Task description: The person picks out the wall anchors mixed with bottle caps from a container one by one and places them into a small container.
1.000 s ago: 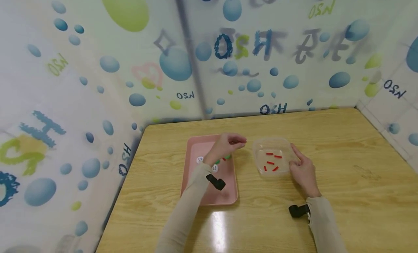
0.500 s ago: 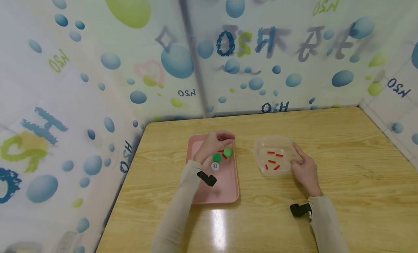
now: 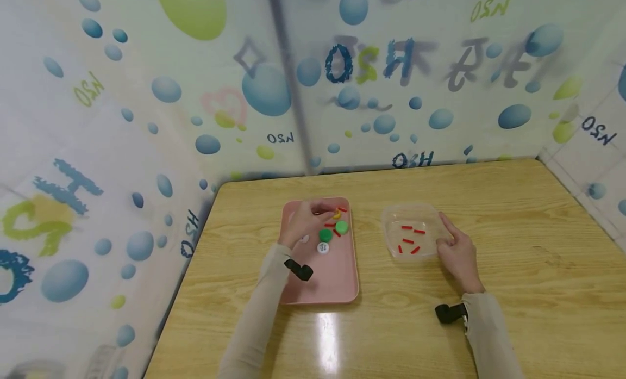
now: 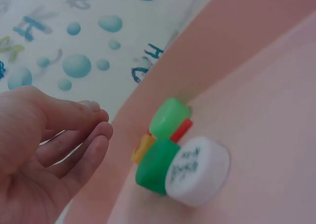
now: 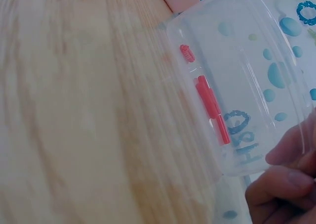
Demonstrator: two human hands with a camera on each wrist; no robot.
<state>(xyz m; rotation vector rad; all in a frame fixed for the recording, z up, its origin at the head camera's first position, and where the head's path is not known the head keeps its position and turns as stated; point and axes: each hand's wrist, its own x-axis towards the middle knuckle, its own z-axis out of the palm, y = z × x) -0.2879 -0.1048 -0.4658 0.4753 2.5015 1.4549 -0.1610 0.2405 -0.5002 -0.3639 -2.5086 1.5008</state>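
My left hand (image 3: pixel 304 222) hovers over the upper part of a pink tray (image 3: pixel 323 284). In the left wrist view its thumb and fingers (image 4: pixel 101 116) lie near one another, loosely bent, with nothing visible between them. Beside it in the tray lie a dark green cap (image 3: pixel 325 235), a light green cap (image 3: pixel 342 227), a white cap (image 3: pixel 323 248) with dark print, a small yellow piece (image 3: pixel 337 213) and several short red sticks (image 3: pixel 342 209). My right hand (image 3: pixel 458 258) pinches the right rim of a clear plastic container (image 5: pixel 247 61), which holds several red sticks (image 3: pixel 408 241).
Tray and container stand side by side on a wooden table (image 3: pixel 528 270), with a strip of table between them. A patterned wall (image 3: pixel 420 145) runs along the back edge. Another white piece (image 3: pixel 304 238) shows partly behind the left hand.
My left hand has drawn back leftward from the tray's right edge, uncovering the caps, the yellow piece and red sticks. The right hand keeps its hold on the container.
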